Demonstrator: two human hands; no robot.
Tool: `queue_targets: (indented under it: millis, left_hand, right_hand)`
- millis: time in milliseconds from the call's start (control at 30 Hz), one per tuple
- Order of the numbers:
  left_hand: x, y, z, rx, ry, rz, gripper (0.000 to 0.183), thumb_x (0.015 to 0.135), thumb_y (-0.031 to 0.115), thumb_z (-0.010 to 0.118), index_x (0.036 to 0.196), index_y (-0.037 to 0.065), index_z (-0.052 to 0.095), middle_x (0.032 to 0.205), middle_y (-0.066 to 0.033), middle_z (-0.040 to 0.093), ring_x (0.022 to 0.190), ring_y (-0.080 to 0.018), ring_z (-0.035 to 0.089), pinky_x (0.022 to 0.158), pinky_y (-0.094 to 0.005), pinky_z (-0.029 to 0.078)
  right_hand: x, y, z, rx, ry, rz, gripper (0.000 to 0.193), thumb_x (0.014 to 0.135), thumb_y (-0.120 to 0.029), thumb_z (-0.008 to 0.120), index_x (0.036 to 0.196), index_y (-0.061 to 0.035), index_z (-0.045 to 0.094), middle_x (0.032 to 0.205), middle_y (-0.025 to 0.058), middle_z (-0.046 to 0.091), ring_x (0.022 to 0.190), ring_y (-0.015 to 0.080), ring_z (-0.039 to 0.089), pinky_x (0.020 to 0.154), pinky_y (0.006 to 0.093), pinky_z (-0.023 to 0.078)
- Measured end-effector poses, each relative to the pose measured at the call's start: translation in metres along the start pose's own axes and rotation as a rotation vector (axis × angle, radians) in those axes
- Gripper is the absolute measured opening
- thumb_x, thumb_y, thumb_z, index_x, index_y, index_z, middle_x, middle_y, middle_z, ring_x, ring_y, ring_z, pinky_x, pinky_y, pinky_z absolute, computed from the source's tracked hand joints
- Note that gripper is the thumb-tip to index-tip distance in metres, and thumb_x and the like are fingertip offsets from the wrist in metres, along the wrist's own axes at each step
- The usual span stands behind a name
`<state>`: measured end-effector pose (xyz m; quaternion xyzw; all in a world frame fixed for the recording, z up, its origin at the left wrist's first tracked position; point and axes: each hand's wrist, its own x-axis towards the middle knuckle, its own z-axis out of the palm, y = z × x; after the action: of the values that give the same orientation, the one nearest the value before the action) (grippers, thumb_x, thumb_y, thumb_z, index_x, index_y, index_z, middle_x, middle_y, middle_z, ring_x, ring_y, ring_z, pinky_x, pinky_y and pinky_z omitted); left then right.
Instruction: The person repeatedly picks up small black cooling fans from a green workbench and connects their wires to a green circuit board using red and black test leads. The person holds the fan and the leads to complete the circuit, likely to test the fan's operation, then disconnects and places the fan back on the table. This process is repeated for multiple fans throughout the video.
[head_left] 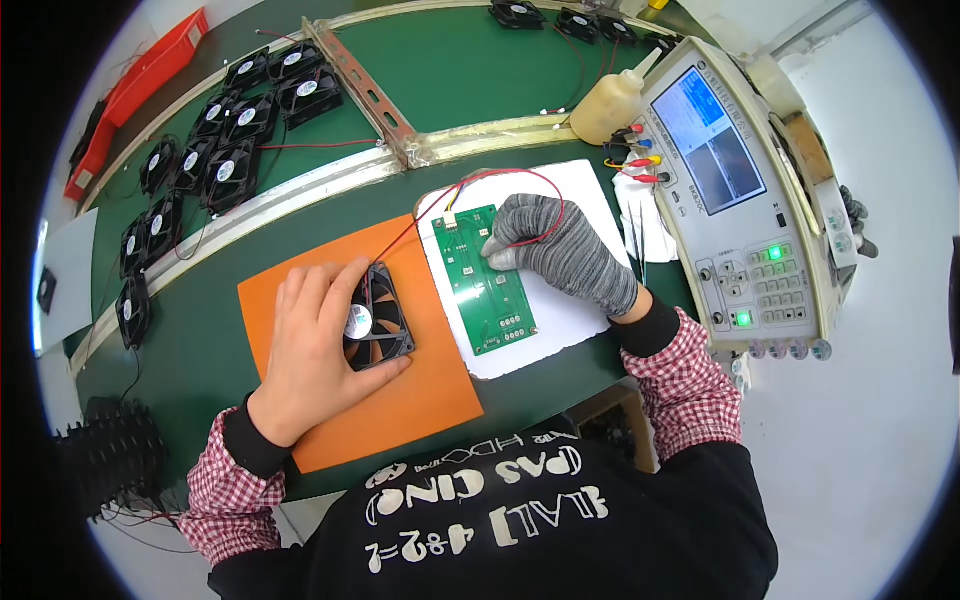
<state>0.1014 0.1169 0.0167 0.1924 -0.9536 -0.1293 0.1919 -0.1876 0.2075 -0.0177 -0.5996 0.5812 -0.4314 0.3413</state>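
Observation:
My bare left hand (pixel 315 345) spans a black cooling fan (pixel 392 327), fingers along its far side and thumb at its near edge. The fan lies on an orange sheet (pixel 440 400). A thin red cable (pixel 402 236) runs from it, looping past a white connector (pixel 450 218) at the top of a green circuit board (pixel 480 300). My right hand (pixel 570 250), in a grey striped glove with pale fingertips, rests over the board's right edge. Its fingers are pressed together at the board's surface; whatever they hold or touch is hidden. Beneath the board is a white pad (pixel 560 320).
At right stands a test instrument (pixel 755 225) with a lit screen and coloured leads. Near it are a squeeze bottle (pixel 607 108), tweezers (pixel 638 235) and white cloth (pixel 655 215). Several black fans (pixel 232 170) lie far left, beside a metal bar (pixel 365 92). A red bin (pixel 140 95) sits beyond.

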Motion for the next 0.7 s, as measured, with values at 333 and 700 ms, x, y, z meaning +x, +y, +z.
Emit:
queue_targets:
  millis: [333,700]
  left_hand:
    - [-0.006,0.014,-0.015,0.172,0.130,0.112,0.082,0.060,0.028,0.087,0.128,-0.003,0.053,0.116,-0.0160,0.057,0.103,-0.0343,0.052,0.091,-0.0437,0.042]
    - [-0.084,0.044,-0.080,0.213,0.569,0.166,0.036,0.091,0.022,0.061,0.110,-0.009,0.059,0.096,-0.0257,0.066,0.090,-0.0372,0.067,0.081,-0.0442,0.056]
  right_hand:
    - [-0.005,0.011,0.018,-0.209,0.062,-0.220,0.013,0.074,-0.004,0.074,0.085,-0.0051,0.067,0.086,0.0092,0.060,0.080,0.0266,0.061,0.073,0.0359,0.052]
    - [-0.014,0.016,0.012,-0.338,0.156,-0.285,0.017,0.070,-0.008,0.078,0.085,-0.0058,0.070,0.086,0.0076,0.061,0.084,0.0260,0.062,0.077,0.0357,0.053]
